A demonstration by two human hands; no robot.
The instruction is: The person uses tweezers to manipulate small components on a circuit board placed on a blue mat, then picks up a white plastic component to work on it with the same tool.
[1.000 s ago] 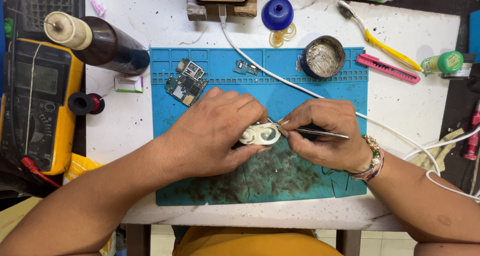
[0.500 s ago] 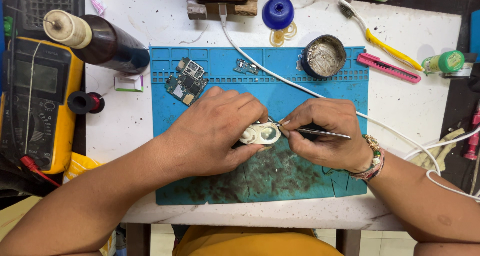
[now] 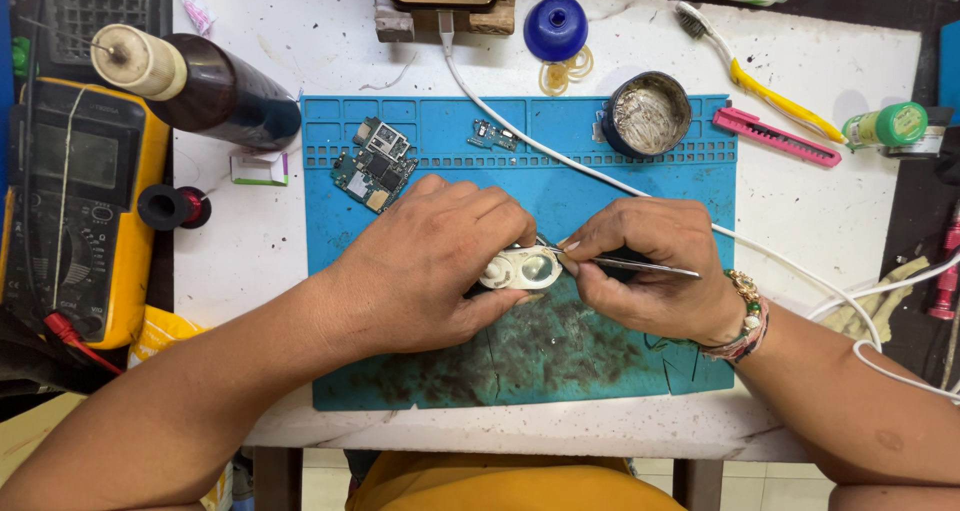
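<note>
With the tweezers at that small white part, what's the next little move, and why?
Probably ease the tweezers tip a touch further under the white part's edge. The left hand pins the part to the blue mat, and the right hand has the tip right at its rim.

A yellow multimeter lies at the desk's left edge, its rectangular grey screen dark. A small white-and-green box sits beside the blue mat.

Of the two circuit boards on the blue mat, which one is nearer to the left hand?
The larger board, at the mat's upper left, just above the left hand. The small board lies farther up.
</note>
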